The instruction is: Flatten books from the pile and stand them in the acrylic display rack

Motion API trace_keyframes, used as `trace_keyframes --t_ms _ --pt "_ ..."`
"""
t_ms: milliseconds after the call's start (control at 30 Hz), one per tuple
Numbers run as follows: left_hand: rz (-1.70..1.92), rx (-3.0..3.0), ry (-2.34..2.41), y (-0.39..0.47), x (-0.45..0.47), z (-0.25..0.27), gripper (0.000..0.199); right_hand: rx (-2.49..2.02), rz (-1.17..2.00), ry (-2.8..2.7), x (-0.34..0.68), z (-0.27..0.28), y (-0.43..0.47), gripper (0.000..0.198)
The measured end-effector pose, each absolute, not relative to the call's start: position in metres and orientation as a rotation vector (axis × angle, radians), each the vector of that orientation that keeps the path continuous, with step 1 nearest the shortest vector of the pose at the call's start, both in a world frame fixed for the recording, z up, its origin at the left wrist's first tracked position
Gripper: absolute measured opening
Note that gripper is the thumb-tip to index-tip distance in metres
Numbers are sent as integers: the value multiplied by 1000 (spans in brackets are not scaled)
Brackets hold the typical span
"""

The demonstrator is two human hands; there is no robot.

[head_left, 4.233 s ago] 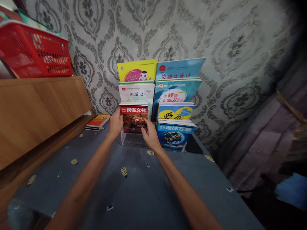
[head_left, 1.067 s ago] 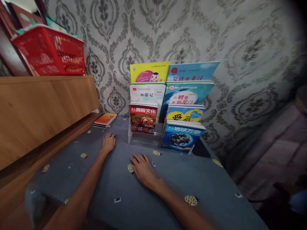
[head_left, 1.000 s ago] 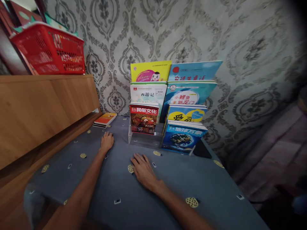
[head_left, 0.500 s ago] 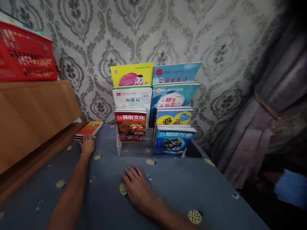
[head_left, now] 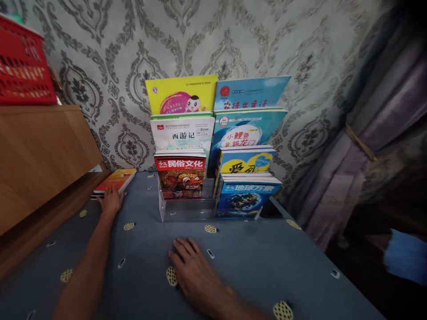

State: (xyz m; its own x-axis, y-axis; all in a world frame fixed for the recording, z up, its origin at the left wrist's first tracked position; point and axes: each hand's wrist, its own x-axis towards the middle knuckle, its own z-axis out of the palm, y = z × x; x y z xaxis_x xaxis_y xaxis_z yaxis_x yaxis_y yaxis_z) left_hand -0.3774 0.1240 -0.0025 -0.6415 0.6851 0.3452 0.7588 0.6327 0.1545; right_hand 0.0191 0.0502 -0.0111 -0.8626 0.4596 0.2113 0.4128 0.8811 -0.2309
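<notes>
At the table's left side, my left hand (head_left: 111, 200) reaches to a small stack of books with an orange and yellow cover (head_left: 116, 178). Its fingers lie over the near edge of the top cover, slightly apart; whether the thumb grips underneath is hidden. My right hand (head_left: 193, 269) rests palm down on the dark blue tablecloth (head_left: 147, 262), fingers stretched out and holding nothing. Beyond it stands a clear acrylic book rack (head_left: 190, 210). Its tiers hold upright books in two columns, including a red-topped book (head_left: 182, 180) and a blue book with a globe (head_left: 243, 200).
A wooden cabinet (head_left: 46, 155) borders the left, with a red plastic basket (head_left: 26, 66) on top. Behind the rack is a patterned wall (head_left: 133, 89). A dark flat object (head_left: 271, 210) lies right of the rack, and a tied curtain (head_left: 343, 178) hangs farther right.
The view has shifted slightly, so the rack looks a little larger and the basket sits farther left. Both hands keep nearly the same places on the books and the tablecloth.
</notes>
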Motion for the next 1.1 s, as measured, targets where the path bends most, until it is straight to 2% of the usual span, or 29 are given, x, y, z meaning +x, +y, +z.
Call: trace_keyframes --t_ms 800,1100 --pt "282 -1486 -2547 146 -397 31 35 -618 223 -2740 18 -21 54 37" --pt "375 -1523 -2448 122 -376 41 43 -588 176 -2678 18 -31 56 35"
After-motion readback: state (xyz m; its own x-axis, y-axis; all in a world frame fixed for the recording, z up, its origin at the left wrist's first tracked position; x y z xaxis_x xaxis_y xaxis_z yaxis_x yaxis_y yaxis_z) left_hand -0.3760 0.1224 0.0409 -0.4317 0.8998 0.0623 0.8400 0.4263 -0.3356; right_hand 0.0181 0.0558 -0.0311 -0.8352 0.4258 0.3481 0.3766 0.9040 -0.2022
